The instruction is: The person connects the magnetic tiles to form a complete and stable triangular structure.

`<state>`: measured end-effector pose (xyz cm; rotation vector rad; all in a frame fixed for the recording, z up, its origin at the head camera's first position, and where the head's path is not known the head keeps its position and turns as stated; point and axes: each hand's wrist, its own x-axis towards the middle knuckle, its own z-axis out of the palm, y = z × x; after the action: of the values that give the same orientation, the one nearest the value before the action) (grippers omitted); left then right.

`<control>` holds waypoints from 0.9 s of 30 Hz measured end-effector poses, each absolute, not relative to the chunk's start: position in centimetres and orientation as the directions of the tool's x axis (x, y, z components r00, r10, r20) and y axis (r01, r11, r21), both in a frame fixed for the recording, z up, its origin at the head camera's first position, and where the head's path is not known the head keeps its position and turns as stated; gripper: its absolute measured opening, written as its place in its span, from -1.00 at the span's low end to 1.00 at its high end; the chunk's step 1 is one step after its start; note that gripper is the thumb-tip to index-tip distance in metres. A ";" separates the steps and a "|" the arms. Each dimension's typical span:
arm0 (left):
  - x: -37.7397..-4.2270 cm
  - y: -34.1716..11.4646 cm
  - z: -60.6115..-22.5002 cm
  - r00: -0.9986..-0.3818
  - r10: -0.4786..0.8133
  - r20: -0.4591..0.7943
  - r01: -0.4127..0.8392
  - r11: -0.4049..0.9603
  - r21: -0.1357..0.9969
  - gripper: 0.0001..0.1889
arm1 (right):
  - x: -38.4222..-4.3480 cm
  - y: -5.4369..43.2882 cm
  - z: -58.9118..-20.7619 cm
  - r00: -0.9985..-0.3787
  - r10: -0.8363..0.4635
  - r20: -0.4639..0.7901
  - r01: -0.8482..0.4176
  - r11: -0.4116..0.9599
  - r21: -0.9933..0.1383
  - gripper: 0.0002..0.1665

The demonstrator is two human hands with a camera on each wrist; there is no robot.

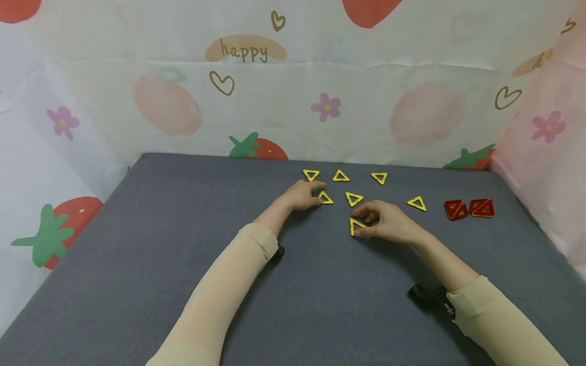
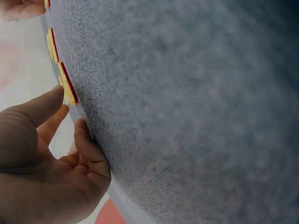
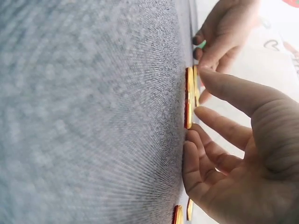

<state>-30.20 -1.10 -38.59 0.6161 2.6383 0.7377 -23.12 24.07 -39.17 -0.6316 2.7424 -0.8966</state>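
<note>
On the grey table my left hand (image 1: 301, 195) reaches to a yellow triangle frame (image 1: 326, 197). Its thumb is at the frame's left corner, with the index finger stretched out above the tip. Closer to me, my right hand (image 1: 388, 221) holds another yellow triangle frame (image 1: 352, 227) between thumb and index finger, the other fingers curled. That frame lies flat, partly hidden by the fingers. In the right wrist view the frame (image 3: 189, 98) shows a red underside along the tabletop. The left wrist view shows the left thumb overlapping its frame (image 2: 68, 86).
Behind the hands lie more yellow triangle frames: one at back left (image 1: 311, 171), others beside it (image 1: 341, 179), (image 1: 379, 181), and one between the hands (image 1: 359, 197). A further frame (image 1: 416, 207) lies right, near red triangle pieces (image 1: 482, 208). A printed cloth (image 1: 357, 137) hangs behind.
</note>
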 end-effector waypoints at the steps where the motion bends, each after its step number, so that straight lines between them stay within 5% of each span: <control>1: -30.2 -1.0 -38.5 -0.852 0.481 -0.205 0.309 0.779 0.545 -0.44 | -23.1 24.1 -39.2 -0.891 -0.452 -0.043 -0.340 0.727 -0.596 -0.46; 27: -29.8 -1.0 -38.6 -0.872 0.461 -0.165 0.316 0.788 0.529 -0.53 | -23.0 24.2 -39.6 -0.870 -0.493 0.008 -0.406 0.708 -0.578 -0.51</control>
<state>-29.83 -0.98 -38.58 0.5986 2.6931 0.7240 -23.03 24.24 -39.55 -0.7331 2.7648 -0.8832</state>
